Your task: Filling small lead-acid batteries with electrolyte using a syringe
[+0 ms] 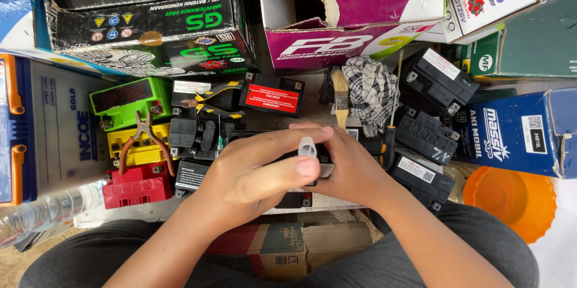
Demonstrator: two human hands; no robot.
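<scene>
Left hand (252, 171) pinches a small translucent plastic tube (306, 147) between thumb and forefinger, above a black box-shaped battery (294, 199) at centre. Right hand (354, 171) curls closed against that battery's far side. Orange-handled pliers (143, 138) lie well apart, left, on a yellow battery (129, 150).

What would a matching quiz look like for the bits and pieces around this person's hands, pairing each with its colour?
Things:
1. Bowl
2. Small battery under the pliers
3. Small battery at top left of the pile
4. Small tube pinched by both hands

Colours:
A. green
B. clear
C. orange
D. yellow

Pairs: 1-C, 2-D, 3-A, 4-B
</scene>
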